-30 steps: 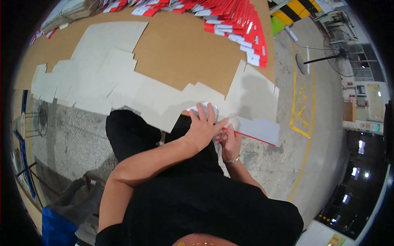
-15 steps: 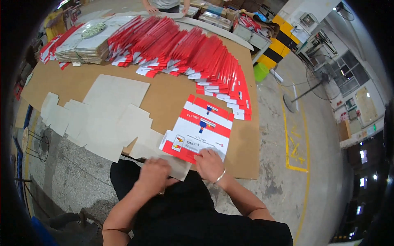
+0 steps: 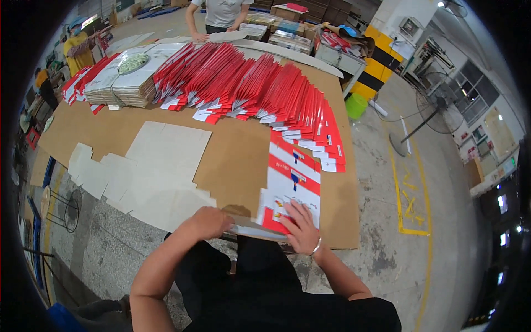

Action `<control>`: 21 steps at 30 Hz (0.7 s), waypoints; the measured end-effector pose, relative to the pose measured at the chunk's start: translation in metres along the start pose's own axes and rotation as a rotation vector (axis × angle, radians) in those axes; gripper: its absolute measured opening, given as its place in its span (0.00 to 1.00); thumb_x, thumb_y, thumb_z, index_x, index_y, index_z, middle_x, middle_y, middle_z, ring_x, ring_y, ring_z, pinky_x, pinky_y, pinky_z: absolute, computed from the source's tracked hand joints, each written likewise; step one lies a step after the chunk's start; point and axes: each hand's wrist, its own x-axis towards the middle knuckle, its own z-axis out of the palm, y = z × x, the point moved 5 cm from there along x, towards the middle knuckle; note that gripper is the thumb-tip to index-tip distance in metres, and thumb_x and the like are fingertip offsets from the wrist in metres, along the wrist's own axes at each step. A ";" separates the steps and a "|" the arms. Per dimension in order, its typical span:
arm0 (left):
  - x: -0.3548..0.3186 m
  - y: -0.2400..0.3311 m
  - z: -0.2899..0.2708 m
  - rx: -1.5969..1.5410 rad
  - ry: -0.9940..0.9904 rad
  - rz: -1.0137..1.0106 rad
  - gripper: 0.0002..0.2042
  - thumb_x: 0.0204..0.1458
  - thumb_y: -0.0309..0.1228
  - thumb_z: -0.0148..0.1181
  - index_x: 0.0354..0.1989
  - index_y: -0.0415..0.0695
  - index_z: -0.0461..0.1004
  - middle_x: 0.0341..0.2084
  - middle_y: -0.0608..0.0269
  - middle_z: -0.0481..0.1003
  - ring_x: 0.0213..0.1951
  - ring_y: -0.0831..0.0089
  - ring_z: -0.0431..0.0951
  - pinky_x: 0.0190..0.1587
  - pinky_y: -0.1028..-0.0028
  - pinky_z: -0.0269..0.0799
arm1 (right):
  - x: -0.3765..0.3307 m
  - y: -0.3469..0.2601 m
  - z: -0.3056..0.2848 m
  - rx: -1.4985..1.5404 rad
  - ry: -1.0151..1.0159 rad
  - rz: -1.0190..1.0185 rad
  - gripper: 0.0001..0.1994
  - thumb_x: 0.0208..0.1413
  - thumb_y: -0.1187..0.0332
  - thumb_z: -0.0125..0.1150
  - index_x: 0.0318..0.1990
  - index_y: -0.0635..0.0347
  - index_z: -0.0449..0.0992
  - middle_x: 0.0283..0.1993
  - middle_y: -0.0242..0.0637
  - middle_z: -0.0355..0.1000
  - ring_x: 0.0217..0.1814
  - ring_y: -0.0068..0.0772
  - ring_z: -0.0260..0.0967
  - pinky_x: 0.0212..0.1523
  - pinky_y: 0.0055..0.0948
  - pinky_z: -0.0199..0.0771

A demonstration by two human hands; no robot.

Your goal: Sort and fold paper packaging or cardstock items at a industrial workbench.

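A flat red-and-white printed carton lies near the front edge of the brown table, its long side pointing away from me. My right hand rests on its near end, fingers spread flat over the print. My left hand is at the table's front edge with its fingers curled on the left end of the carton's near flap, which is partly raised and blurred. To the left, unfolded grey carton blanks lie plain side up, reaching past the table's front edge.
A long curved row of folded red cartons stands across the far side of the table. Left of it sits a tied stack of flat blanks. Another person stands beyond the table. A green bin and a standing fan are at the right.
The carton has turned straighter and its grey near flap has been lifted and folded. Both hands appear farther right, the right hand's fingers now more spread. The view has tipped up slightly.
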 end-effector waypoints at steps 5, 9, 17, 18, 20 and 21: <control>0.085 -0.043 0.007 -0.064 -0.169 0.201 0.23 0.51 0.55 0.58 0.41 0.47 0.78 0.34 0.52 0.79 0.37 0.52 0.80 0.42 0.57 0.74 | -0.007 0.016 0.006 0.008 -0.005 -0.056 0.26 0.55 0.63 0.56 0.64 0.44 0.68 0.71 0.45 0.55 0.74 0.53 0.48 0.70 0.61 0.42; 0.077 -0.064 0.007 -0.111 0.246 -0.036 0.28 0.38 0.58 0.70 0.38 0.47 0.79 0.34 0.51 0.79 0.38 0.52 0.79 0.42 0.57 0.74 | -0.003 0.008 0.033 -0.259 -0.285 0.016 0.22 0.58 0.55 0.56 0.62 0.33 0.70 0.66 0.39 0.61 0.70 0.49 0.53 0.65 0.62 0.49; -0.021 0.021 0.047 0.233 0.522 0.109 0.27 0.52 0.34 0.58 0.62 0.41 0.64 0.60 0.49 0.64 0.59 0.52 0.67 0.56 0.52 0.67 | 0.007 0.009 0.038 -0.152 -0.329 0.140 0.25 0.56 0.49 0.57 0.62 0.35 0.70 0.65 0.41 0.61 0.68 0.47 0.52 0.65 0.58 0.46; -0.034 0.018 0.044 0.233 0.522 0.113 0.27 0.52 0.34 0.58 0.62 0.41 0.64 0.60 0.49 0.64 0.59 0.52 0.67 0.56 0.52 0.67 | 0.007 0.006 0.037 -0.170 -0.296 0.121 0.26 0.56 0.49 0.57 0.63 0.35 0.69 0.67 0.43 0.58 0.71 0.49 0.49 0.67 0.61 0.43; -0.056 0.007 0.049 0.587 0.395 0.070 0.33 0.52 0.31 0.55 0.69 0.46 0.56 0.67 0.55 0.56 0.64 0.53 0.61 0.60 0.52 0.62 | 0.006 0.005 0.040 -0.163 -0.316 0.124 0.27 0.55 0.48 0.58 0.64 0.35 0.68 0.70 0.43 0.55 0.74 0.51 0.46 0.68 0.63 0.40; -0.064 -0.006 0.046 0.623 0.468 0.080 0.28 0.52 0.31 0.56 0.64 0.47 0.64 0.63 0.61 0.63 0.61 0.56 0.66 0.57 0.53 0.65 | 0.006 0.005 0.043 -0.153 -0.335 0.120 0.28 0.55 0.48 0.58 0.65 0.35 0.68 0.73 0.44 0.51 0.76 0.53 0.43 0.69 0.65 0.36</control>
